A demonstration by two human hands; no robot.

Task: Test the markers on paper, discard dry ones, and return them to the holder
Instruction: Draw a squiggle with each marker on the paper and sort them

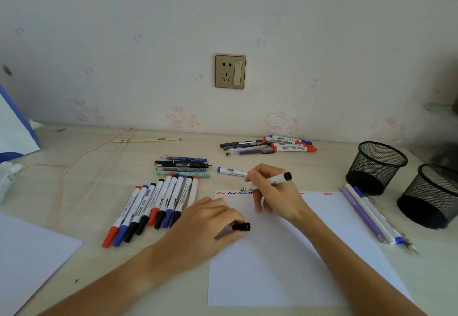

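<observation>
My right hand [270,191] grips a marker [271,180], tip seemingly on the paper [285,253], testing; left hand [213,224] pinches its cap [241,227], ready for recapping.

Black marker [269,181] uncapped, tilted, tip on paper [277,253] top edge by scribbles [234,193]; black cap [241,227] lay lower. Two empty mesh holders [376,167] stood at desk's right edge.

Beside the matt white paper [285,266] under my wrists, the pale wood-grain desk [99,167] looks smooth, the markers [153,206] left of it are glossy plastic, and the two holders [376,167] to its right are black wire mesh.
</observation>
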